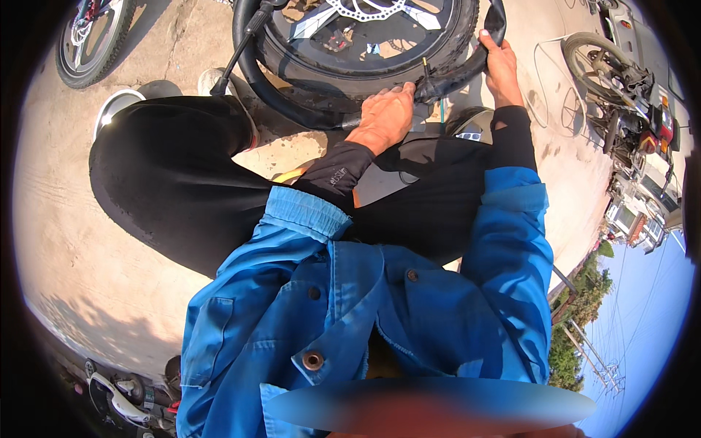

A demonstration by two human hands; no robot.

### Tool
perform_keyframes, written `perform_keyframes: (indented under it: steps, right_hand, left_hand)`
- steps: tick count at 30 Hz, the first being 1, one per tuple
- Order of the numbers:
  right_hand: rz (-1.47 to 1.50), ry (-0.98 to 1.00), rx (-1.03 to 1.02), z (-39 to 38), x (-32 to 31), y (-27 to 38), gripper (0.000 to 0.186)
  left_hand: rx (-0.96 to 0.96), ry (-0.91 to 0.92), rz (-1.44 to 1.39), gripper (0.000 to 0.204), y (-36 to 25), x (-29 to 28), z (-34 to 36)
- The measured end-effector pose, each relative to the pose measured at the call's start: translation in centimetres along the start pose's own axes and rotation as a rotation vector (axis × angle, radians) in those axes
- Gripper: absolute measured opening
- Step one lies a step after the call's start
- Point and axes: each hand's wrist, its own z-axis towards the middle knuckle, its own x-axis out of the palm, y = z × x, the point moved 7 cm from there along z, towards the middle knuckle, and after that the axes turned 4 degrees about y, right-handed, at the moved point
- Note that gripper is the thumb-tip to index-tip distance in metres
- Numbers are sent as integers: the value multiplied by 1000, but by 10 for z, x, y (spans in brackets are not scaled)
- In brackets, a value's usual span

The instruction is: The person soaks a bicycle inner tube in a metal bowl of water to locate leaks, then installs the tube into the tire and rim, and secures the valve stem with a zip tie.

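Observation:
A black inner tube (281, 104) curves along the near side of a spoked wheel (418, 38) with a perforated brake disc (369, 9). The tube lies outside the wheel's tyre (332, 82). My left hand (383, 118) is closed over the tube at the near middle, its fingertips beside the thin brass-coloured valve stem (426, 70). Farther right, my right hand (501, 67) grips the tube where it bends upward, thumb on top. The far part of the tube runs out of view.
A black kickstand-like rod (239, 52) stands left of the wheel. A pale metal basin (109, 108) sits beside my left knee. Another wheel (93, 45) is at the upper left. A white cord (541, 86) loops over the concrete, near a parked motorbike (621, 95) on the right.

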Motion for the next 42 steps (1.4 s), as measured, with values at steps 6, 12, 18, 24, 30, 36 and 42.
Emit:
perform_keyframes:
  steps: [6,12,18,24,30,36,42]
  right_hand:
    - [566,-77,284,-80,20,-57,70]
    - [677,-31,266,-121,56,-70,72]
    - [355,-51,219,-128,56,-52,31]
    - [736,282,-176,-142,47,59,41]
    - [585,73,-163,-159,35,61,45]
    - [226,-181,203,-143,93,-66,91]
    - [66,-227,294,-116,106,-104,103]
  left_hand:
    - [0,-113,-218,21,-20,-18,1]
    - [-49,-135,-134,24,-10,-15,-2]
    - [-79,-38,-100,31,-2,-15,-20]
    - [119,76,-72,52,-52,-76,-28]
    - [532,-854,227,56,-103,-367,15]
    - [252,-1003,269,57,-8,-369,-50]
    - [-270,-719,-836,38,107,-123,-99]
